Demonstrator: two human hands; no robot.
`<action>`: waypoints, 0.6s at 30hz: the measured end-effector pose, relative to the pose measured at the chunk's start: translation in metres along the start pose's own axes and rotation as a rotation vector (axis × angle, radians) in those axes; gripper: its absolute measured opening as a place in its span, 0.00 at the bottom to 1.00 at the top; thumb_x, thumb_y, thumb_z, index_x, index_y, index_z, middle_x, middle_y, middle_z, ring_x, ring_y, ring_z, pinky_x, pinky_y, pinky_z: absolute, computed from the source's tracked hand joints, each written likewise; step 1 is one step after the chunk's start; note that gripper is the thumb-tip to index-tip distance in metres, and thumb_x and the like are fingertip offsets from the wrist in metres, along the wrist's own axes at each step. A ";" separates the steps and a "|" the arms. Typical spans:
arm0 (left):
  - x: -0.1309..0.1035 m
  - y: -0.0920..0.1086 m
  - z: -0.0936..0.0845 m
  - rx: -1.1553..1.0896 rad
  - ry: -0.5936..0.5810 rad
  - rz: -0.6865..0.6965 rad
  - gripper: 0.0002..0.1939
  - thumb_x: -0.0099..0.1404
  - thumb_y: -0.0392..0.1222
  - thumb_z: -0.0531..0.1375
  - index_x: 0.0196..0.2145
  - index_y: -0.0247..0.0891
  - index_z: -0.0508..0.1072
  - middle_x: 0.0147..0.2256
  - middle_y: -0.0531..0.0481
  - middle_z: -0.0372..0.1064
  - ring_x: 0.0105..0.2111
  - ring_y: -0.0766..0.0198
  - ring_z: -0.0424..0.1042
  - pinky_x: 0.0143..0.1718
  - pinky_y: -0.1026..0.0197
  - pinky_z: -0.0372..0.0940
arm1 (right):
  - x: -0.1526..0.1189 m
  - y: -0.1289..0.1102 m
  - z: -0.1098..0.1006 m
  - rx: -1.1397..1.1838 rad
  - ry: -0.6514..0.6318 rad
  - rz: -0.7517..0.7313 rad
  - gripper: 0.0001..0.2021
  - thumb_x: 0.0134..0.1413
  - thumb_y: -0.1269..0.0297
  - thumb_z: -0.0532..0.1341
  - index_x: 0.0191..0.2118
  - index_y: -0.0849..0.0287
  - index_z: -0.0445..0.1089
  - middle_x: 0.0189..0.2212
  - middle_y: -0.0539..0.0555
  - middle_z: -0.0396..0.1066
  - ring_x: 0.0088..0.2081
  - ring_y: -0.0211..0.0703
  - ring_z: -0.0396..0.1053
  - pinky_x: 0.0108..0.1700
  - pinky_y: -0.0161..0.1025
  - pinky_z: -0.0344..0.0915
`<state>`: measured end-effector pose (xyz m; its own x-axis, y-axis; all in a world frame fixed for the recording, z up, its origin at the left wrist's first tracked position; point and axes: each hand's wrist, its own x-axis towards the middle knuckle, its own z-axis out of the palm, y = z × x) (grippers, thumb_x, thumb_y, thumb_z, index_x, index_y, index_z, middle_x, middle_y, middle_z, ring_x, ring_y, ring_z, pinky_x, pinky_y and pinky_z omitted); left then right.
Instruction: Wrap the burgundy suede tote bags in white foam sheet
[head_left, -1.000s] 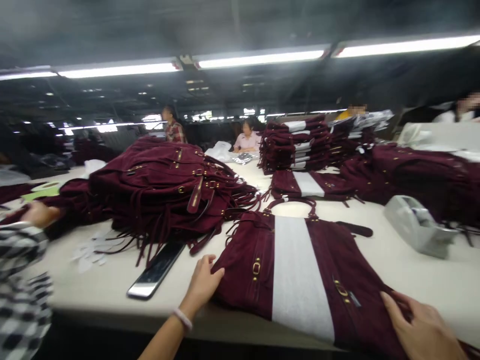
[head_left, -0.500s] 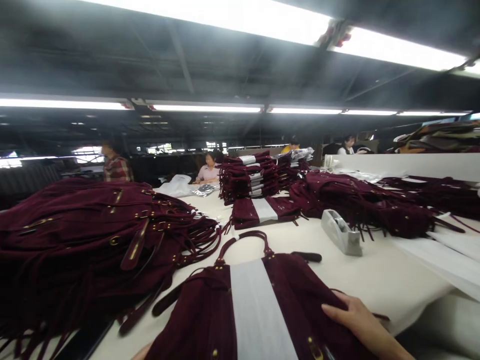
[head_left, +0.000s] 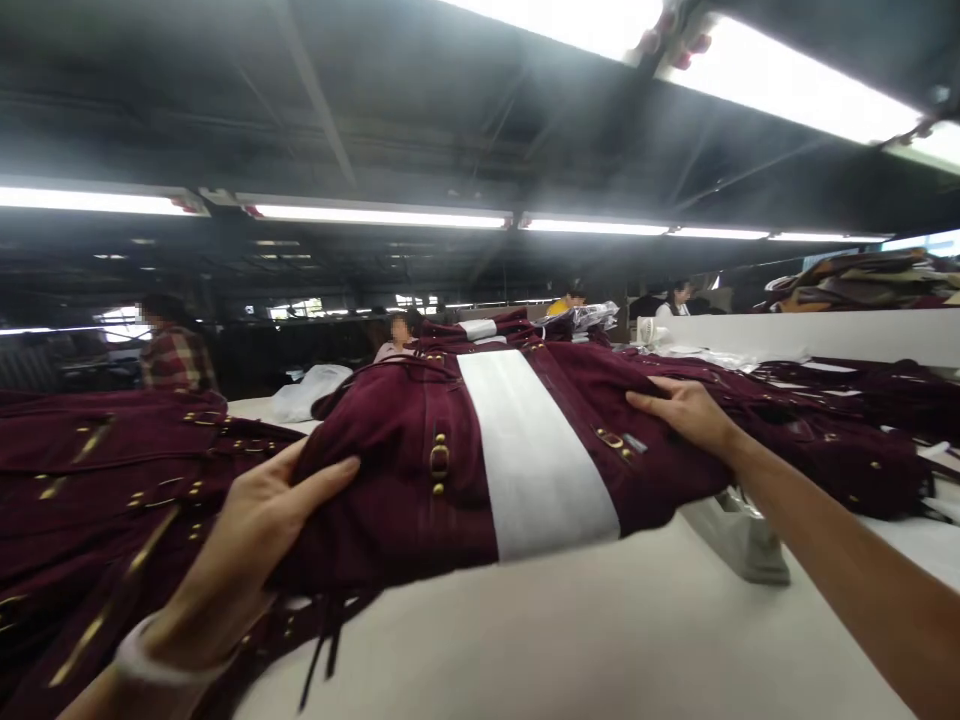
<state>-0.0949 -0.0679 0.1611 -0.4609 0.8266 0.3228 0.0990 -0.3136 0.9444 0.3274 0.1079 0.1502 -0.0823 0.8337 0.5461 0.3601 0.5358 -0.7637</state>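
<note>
A burgundy handbag (head_left: 397, 470) with brass buckles is held up between my two hands, above the table (head_left: 540, 640). Around its middle runs a white paper band (head_left: 536, 450). My left hand (head_left: 274, 510) grips the bag's left side, thumb on top of the fabric and fingers underneath. On the opposite side my right hand (head_left: 690, 415) pinches the right edge in the same way. The bag covers most of the banded stack (head_left: 480, 330) behind it, and its handles cannot be made out.
More burgundy bags (head_left: 90, 480) are heaped at the left, and another pile (head_left: 810, 430) lies at the right. A grey tape dispenser (head_left: 750, 545) stands under my right forearm. Clear plastic (head_left: 311, 390) lies at the back left. Several people work beyond the table.
The handbag has been raised off the table and moved forward towards the stack. Both hands have risen with it, and my left hand has come fully into view.
</note>
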 end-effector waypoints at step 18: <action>0.212 -0.291 0.127 0.028 0.019 -0.492 0.16 0.68 0.46 0.59 0.49 0.34 0.69 0.45 0.44 0.69 0.40 0.60 0.72 0.41 0.53 0.71 | 0.133 0.227 0.163 -1.018 -0.259 0.422 0.20 0.66 0.63 0.49 0.59 0.57 0.66 0.52 0.67 0.70 0.51 0.57 0.68 0.48 0.50 0.60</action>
<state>-0.1093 0.2580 -0.0376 -0.4752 0.8648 -0.1624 -0.1110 0.1242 0.9860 0.2470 0.3620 -0.0064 0.0776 0.9880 0.1333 0.9840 -0.0544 -0.1696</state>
